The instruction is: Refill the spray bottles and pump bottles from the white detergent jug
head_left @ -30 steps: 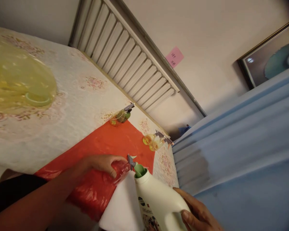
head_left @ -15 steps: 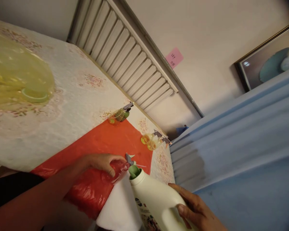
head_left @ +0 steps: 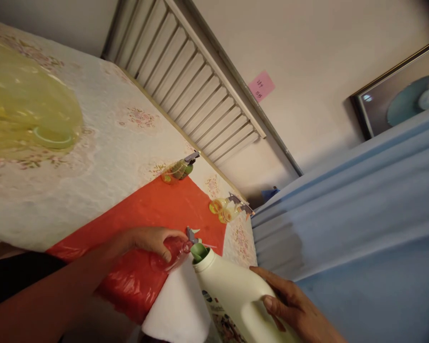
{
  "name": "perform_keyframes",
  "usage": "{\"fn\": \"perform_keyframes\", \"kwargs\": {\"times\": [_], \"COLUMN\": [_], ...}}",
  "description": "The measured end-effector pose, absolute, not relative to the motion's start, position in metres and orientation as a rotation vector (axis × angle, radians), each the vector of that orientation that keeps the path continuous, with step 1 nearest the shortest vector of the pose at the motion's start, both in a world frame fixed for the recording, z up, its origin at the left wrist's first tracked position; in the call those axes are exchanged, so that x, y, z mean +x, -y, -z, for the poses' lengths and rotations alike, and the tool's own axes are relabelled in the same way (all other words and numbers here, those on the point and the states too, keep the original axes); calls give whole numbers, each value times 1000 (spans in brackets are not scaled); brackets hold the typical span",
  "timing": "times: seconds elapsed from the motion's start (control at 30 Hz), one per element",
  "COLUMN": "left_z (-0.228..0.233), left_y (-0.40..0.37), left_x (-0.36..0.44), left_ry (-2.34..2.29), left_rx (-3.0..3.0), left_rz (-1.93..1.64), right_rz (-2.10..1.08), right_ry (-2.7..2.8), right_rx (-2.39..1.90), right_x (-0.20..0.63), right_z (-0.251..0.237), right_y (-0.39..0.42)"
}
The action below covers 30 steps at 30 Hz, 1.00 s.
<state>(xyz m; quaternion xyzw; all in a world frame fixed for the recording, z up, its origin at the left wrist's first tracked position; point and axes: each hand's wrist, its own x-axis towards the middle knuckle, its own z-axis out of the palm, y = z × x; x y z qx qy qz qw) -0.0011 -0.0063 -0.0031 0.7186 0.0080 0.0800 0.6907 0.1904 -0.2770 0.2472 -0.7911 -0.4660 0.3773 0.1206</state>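
A bench [head_left: 103,157] under a pale floral cloth fills the left of the head view, and on its near end lies a red plastic sheet [head_left: 153,209], the landmark for everything else. Beyond the sheet's far edge, against the wall, runs a white slatted radiator [head_left: 196,90]. Well off the sheet's left, on the cloth, sits a translucent yellow basin [head_left: 25,114], blurred at this close range. To the sheet's right hangs a blue fabric [head_left: 350,205]. A white cloth [head_left: 180,309] overlaps the sheet's near corner.

Over that corner the right hand [head_left: 293,309] holds a white detergent bottle [head_left: 232,300], its fingers [head_left: 271,305] wrapped round the handle; the bottle is tipped so that its green spout [head_left: 199,251] points toward a small red spray bottle [head_left: 175,252]. The left hand [head_left: 153,240] is closed round that red spray bottle, which stands on the sheet's near part beside the white cloth, its grey trigger head [head_left: 192,234] just beside the spout. Whether the spout touches the red bottle's neck I cannot tell.

At the sheet's far edge lies a green spray bottle [head_left: 178,170] on its side. Just off the sheet's right corner lie what look like two yellow spray bottles [head_left: 227,209], close together. A pink note [head_left: 260,85] is stuck on the wall past the radiator.
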Motion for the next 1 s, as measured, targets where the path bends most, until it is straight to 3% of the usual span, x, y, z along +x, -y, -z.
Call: {"fn": "perform_keyframes", "kwargs": {"times": [0.33, 1.0], "left_z": [-5, 0], "left_y": [9, 8], "left_x": [-5, -4], "left_ry": [-43, -79], "left_rx": [1599, 1682], "left_rz": [-160, -163], "right_rz": [-939, -1063], "right_ry": [1286, 1376], "right_rx": [-2455, -2398], "right_x": [191, 189], "right_z": [-253, -257], "right_y": [277, 270]}}
